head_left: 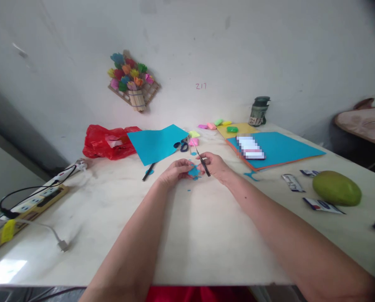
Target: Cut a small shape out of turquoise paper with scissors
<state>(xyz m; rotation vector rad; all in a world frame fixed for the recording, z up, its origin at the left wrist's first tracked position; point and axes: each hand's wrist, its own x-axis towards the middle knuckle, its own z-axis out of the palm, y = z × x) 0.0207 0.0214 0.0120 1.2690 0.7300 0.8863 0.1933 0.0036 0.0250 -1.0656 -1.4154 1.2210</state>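
Right now, a small blue paper piece (193, 170) is between the two hands, low over the worktop (187, 247), and I cannot tell if it rests on it. The left hand (176, 171) has its fingers pinched on the paper's left side. The right hand (217, 165) is closed around a thin tool (204, 165) with a dark handle, and the long thin tip points up and away. The right fingers are very near the paper too, but I cannot tell if they touch it.

The small paper looks very light and floppy, and I think it bends and tears easily. It is probably not slippery. The best way is to hold it softly by the edge, so it does not get creased. The tool seems stiff, and the dark handle is the good place to grab it, well away from the tip.

Some blue scraps (252, 176) lie to the right of the right hand. Past the hands is a big blue sheet (156, 142), with dark scissors (184, 147) by its right edge. A black pen (148, 173) lies near the left hand
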